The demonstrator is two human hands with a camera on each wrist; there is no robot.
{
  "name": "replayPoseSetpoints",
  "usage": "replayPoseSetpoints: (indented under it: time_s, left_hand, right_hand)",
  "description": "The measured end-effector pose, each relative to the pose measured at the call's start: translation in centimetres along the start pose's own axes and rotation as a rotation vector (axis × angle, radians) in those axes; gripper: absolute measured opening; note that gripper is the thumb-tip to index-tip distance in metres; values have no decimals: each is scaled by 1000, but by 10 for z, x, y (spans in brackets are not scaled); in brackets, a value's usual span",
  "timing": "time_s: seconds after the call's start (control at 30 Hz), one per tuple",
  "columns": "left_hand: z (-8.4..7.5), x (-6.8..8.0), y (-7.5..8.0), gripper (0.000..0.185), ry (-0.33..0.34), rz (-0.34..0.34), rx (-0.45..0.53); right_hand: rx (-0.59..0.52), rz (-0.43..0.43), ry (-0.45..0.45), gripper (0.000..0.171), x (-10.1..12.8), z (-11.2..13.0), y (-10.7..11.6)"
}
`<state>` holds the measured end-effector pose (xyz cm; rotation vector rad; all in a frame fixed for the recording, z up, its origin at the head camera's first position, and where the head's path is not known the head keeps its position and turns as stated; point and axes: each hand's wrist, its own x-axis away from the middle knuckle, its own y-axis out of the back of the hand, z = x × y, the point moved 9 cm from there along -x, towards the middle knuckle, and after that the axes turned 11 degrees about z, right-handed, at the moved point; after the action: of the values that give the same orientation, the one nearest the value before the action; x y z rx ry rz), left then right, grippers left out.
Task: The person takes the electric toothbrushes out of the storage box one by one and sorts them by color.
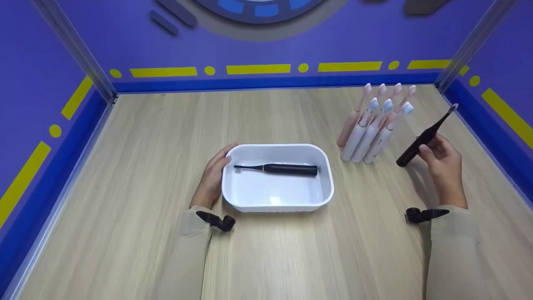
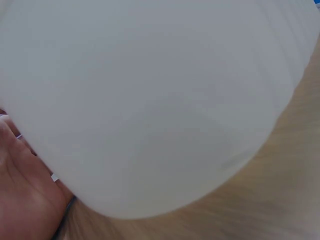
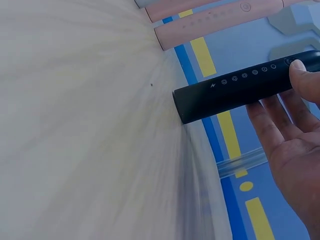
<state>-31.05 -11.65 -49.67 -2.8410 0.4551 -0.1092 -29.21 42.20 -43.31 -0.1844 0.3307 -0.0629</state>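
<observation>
My left hand (image 1: 213,177) grips the left end of a white plastic tub (image 1: 277,208), its thumb at the rim and its fingers along the outside. Inside the tub lies a black electric toothbrush (image 1: 290,169), its head pointing left. In the left wrist view the tub's pale wall (image 2: 150,100) fills most of the picture. My right hand (image 1: 445,164) pinches a second black electric toothbrush (image 1: 420,143) between thumb and fingers. This one is tilted, head up to the right, its base close over the table. The right wrist view shows small icons along its handle (image 3: 240,82).
Left of the right hand, white electric toothbrushes (image 1: 367,141) stand upright in a row, with several pink ones (image 1: 349,127) behind them. They stand on a wood-grain table (image 1: 145,166). Blue panels (image 1: 258,54) with yellow marks enclose the back and both sides.
</observation>
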Motion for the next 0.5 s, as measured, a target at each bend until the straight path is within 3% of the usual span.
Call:
replayPoseSetpoints:
  time_s: [0.5]
  left_hand:
    - [-1, 0, -1, 46, -12, 7, 1]
  right_hand:
    - [18, 28, -41, 39, 2, -3, 1]
